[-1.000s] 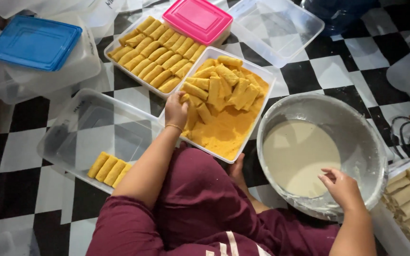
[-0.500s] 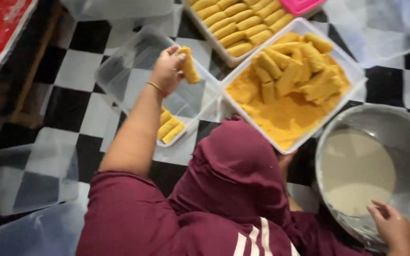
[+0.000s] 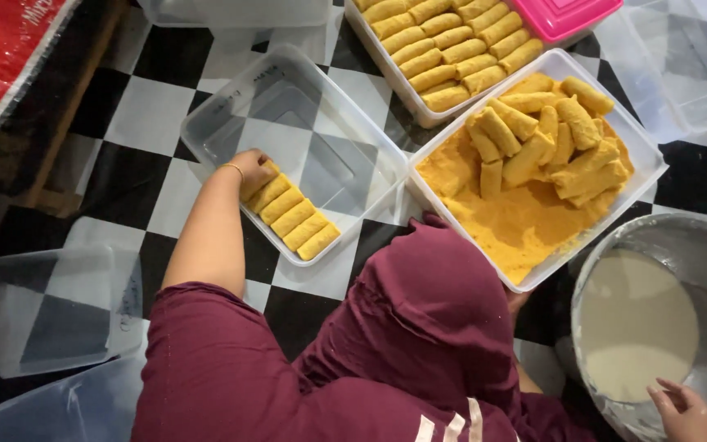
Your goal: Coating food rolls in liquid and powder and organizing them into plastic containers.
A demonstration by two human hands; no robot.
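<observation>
Reaching down with the left hand (image 3: 251, 166) into a clear, rectangular plastic container (image 3: 231, 106) lying on the black-and-white checkered floor (image 3: 149, 115), fingers curled around a breaded roll (image 3: 265, 173) at the head of a short row of rolls (image 3: 292, 217) and hiding most of it. Lining up side by side along the container's near wall: oblong cylinders with a dry, crumbly orange-yellow coat, each touching the next. Wearing a thin bangle (image 3: 234, 169) at the wrist and a maroon sleeve (image 3: 206, 360) higher up the arm. Resting at the lower right on the rim of a round metal basin (image 3: 697, 237): the right hand (image 3: 687, 413), fingers loosely bent and gripping nothing, just beside the smooth, pale batter (image 3: 636, 323) pooling inside. Sitting between the basin and the clear container: a white square tub (image 3: 648, 160) holding fine orange breadcrumbs (image 3: 509, 225) with a loose heap of coated rolls (image 3: 546, 135) piled at its far side. Lying beyond that, a second white tub (image 3: 386, 61) packed with neat rows of finished rolls (image 3: 448, 41), a glossy pink lid (image 3: 562, 15) overlapping its far corner. Showing at the lower left, empty translucent containers (image 3: 42, 307).
</observation>
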